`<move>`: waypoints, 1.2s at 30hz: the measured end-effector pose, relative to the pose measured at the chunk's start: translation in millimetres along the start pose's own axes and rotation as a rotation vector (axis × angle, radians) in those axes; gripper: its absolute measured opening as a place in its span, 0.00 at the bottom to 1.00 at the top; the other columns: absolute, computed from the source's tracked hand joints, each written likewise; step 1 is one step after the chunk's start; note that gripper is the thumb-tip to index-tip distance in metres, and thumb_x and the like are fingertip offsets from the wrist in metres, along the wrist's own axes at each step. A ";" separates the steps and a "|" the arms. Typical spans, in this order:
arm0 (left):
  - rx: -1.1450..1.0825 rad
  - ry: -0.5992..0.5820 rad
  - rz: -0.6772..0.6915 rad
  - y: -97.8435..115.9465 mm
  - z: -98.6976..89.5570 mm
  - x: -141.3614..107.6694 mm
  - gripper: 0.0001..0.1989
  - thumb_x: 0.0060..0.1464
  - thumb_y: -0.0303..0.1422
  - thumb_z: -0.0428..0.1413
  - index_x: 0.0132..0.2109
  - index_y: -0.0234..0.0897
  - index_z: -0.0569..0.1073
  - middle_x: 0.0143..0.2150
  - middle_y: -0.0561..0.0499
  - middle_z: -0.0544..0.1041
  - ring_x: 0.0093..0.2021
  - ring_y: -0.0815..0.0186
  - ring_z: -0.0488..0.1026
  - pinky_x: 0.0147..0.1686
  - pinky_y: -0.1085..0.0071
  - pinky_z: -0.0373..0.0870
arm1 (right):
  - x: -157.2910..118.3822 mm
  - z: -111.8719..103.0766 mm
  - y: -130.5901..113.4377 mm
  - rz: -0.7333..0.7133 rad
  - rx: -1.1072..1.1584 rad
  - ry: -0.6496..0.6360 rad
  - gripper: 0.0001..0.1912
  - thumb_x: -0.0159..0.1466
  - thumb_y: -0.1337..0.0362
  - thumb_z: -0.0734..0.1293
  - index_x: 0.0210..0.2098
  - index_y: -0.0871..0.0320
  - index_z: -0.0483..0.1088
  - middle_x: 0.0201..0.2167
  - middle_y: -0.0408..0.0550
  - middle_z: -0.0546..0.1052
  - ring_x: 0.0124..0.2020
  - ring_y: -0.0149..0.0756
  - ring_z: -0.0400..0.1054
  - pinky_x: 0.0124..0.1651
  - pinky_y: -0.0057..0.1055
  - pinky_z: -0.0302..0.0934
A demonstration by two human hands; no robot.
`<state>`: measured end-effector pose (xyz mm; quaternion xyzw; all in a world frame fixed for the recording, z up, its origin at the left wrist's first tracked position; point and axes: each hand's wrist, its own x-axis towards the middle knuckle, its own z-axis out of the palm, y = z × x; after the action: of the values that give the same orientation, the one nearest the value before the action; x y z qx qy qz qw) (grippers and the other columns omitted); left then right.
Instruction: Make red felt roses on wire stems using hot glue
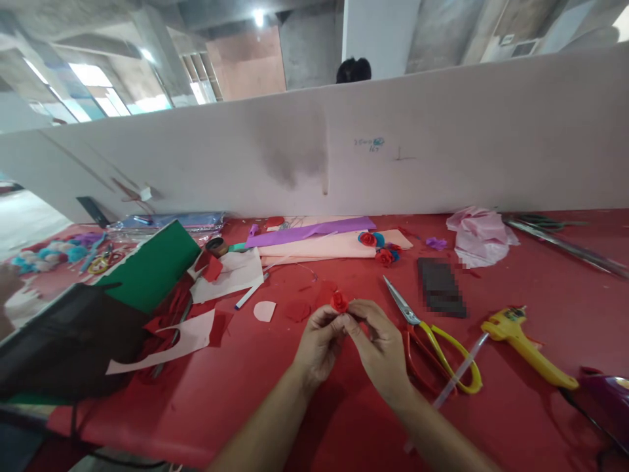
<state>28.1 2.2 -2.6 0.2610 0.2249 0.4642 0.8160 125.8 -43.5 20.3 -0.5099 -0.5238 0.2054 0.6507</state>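
A small red paper flower [339, 301] is pinched between the fingertips of both hands, above the red tabletop. My left hand [319, 344] grips its base from the left, fingers closed. From the right, my right hand [378, 341] presses thumb and fingers against it. Red petal cutouts [298, 311] lie just beyond my left hand, near a pale pink paper piece [265, 311]. Scissors [432, 341] with yellow and red handles rest right of my right hand. Further back are finished-looking red flowers [386, 255] with blue parts.
At right lie a yellow glue gun [521, 344] with a clear glue stick, a dark phone-like slab [441, 286] and crumpled pink paper [481, 236]. A green box [152, 265] with a black cloth stands left, near a marker [251, 292]. A white partition [221, 157] closes the back.
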 end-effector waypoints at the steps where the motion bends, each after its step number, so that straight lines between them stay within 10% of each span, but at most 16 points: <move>1: 0.011 0.011 0.013 -0.5 -0.4 0.9 0.09 0.38 0.28 0.68 0.31 0.37 0.78 0.32 0.53 0.79 0.34 0.72 0.74 0.41 0.75 0.68 | 0.4 -0.4 1.3 -0.002 -0.006 0.006 0.05 0.61 0.68 0.67 0.36 0.53 0.73 0.35 0.45 0.75 0.39 0.36 0.69 0.44 0.33 0.64; 17: 0.182 0.150 0.102 2.1 37.8 15.4 0.09 0.35 0.27 0.68 0.28 0.36 0.78 0.28 0.53 0.78 0.31 0.71 0.72 0.37 0.74 0.68 | 13.2 -13.8 10.0 0.207 0.108 0.129 0.05 0.60 0.62 0.69 0.37 0.53 0.73 0.36 0.45 0.75 0.38 0.36 0.69 0.41 0.33 0.64; 30: 0.806 -0.017 0.533 7.9 20.2 13.0 0.07 0.50 0.23 0.57 0.31 0.38 0.78 0.29 0.52 0.76 0.32 0.68 0.71 0.36 0.73 0.68 | 15.2 -9.9 25.3 0.294 0.498 0.080 0.03 0.57 0.64 0.71 0.32 0.50 0.77 0.33 0.42 0.75 0.37 0.33 0.67 0.42 0.31 0.62; 36: 0.800 0.005 0.434 6.2 23.7 10.1 0.07 0.51 0.25 0.57 0.34 0.38 0.79 0.31 0.50 0.77 0.33 0.66 0.72 0.37 0.71 0.69 | 16.7 -9.2 26.7 0.448 0.587 0.129 0.04 0.54 0.61 0.73 0.29 0.52 0.77 0.29 0.42 0.77 0.31 0.33 0.68 0.39 0.32 0.64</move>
<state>43.3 8.6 18.2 0.5957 0.3285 0.5016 0.5344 147.3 -23.7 5.4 -0.4156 -0.2762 0.4515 0.7397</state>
